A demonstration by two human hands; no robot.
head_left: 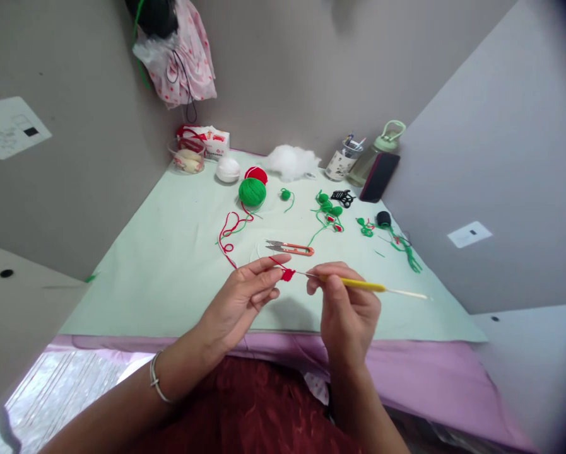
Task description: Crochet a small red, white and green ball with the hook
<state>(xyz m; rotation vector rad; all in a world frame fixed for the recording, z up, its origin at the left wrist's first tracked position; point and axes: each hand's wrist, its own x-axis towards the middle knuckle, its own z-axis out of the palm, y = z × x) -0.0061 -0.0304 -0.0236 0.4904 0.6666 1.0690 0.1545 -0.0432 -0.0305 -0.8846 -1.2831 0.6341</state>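
Observation:
Between the fingertips of my left hand (247, 293) is a small red crochet piece (288, 275), with red yarn running over the index finger. My right hand (349, 309) grips a crochet hook (358, 284) by its yellow handle. The hook's thin metal tip reaches the red piece. Just beyond my hands lie thread snips (289, 248) with orange handles. A strand of red yarn (226, 243) trails across the table from my left hand toward the green yarn ball (252, 192) and the red yarn ball (257, 174).
White stuffing (292, 162), a white yarn ball (228, 169) and a clear bowl (188, 161) stand at the back. Small green crochet pieces (330, 207) lie right of centre. A pen cup (343, 160), a bottle (375, 154) and a phone (380, 177) occupy the back right. Partition walls enclose the table (169, 277).

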